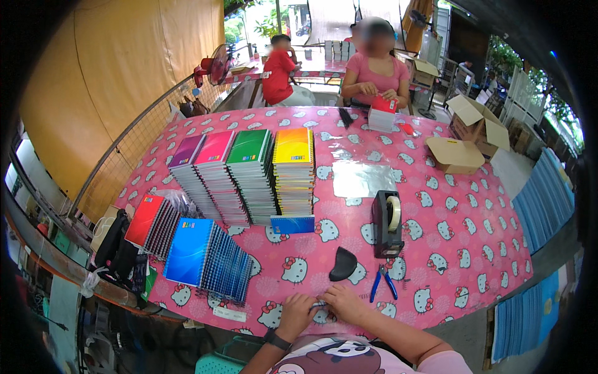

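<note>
At the near edge of the table my left hand and my right hand are close together, fingers curled and pinched. A thin, dark bluish thing shows between them, too small to name. Just beyond my right hand lies a black half-round piece. Blue-handled pliers rest to its right, near a black tape dispenser. Left of my hands stands a stack of blue spiral notebooks, with red notebooks behind it.
Tall stacks of purple, pink, green and yellow notebooks stand farther back. A clear plastic sheet lies mid-table. Across the table a person handles a red-topped stack. Cardboard boxes stand at far right.
</note>
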Demonstrator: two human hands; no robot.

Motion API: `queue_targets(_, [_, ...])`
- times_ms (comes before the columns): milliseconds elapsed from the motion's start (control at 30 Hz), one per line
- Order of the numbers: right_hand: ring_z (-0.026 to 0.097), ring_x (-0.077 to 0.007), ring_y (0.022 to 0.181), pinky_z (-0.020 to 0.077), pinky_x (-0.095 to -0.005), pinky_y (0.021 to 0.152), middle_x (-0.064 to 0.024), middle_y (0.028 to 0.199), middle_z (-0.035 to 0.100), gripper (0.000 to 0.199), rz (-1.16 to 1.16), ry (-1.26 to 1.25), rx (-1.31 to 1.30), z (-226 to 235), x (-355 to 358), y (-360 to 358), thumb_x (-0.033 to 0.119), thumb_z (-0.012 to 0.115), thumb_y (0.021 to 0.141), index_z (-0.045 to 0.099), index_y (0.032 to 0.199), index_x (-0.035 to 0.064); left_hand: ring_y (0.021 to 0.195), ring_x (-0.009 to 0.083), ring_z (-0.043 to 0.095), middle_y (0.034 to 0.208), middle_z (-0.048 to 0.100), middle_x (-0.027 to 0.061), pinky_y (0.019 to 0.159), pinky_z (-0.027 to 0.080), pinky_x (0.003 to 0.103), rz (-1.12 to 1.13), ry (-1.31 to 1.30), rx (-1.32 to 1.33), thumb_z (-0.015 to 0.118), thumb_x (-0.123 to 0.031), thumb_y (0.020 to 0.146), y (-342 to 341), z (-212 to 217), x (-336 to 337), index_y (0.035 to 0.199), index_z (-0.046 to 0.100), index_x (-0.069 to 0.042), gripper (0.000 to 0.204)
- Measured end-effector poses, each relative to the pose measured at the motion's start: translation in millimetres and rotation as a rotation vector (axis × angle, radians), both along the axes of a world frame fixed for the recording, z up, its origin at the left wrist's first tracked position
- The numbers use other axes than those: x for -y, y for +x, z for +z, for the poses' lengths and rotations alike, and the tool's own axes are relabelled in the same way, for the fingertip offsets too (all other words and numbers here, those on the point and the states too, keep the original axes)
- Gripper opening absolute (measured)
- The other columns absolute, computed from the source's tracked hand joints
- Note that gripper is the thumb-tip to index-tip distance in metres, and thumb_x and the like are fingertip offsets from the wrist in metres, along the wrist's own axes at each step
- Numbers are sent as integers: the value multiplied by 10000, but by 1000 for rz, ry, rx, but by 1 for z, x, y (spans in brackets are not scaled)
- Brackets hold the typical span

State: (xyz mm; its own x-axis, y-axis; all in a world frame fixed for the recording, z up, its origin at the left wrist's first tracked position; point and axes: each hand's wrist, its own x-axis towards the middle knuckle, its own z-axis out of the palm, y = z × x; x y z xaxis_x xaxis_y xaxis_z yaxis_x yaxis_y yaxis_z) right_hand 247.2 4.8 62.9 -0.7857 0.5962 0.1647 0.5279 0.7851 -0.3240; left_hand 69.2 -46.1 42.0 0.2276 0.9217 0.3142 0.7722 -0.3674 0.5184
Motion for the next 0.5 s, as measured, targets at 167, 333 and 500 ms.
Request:
queue_targets(167, [554, -228, 968, 403, -412, 830, -59, 975, 597, 490, -45, -60, 88, 11, 13, -3, 217, 723, 653, 540, 1088, 89, 799, 279, 537, 789, 559, 85, 702, 404, 394, 12, -7, 9, 693, -150, 673, -1, -1, 0, 866, 601, -75, 227])
queue_targets(333, [557, -235, 994, 396, -485, 845, -81, 967, 604, 414, -113, -83, 201, 9, 18, -13, 227, 643, 729, 528, 1088, 55, 791, 288, 543, 772, 561, 92, 696, 423, 402, 9, 5, 54, 692, -118, 650, -2, -4, -3, 892, 600, -66, 264])
queue_targets(500, [571, -234, 988, 394, -499, 849, -98, 943, 614, 403, -187, -19, 263, -3, 11, -25, 203, 617, 734, 524, 1083, 24, 824, 301, 559, 849, 588, 113, 744, 435, 408, 23, -27, 119, 700, -115, 671, -1, 0, -2, 1010, 564, -74, 368])
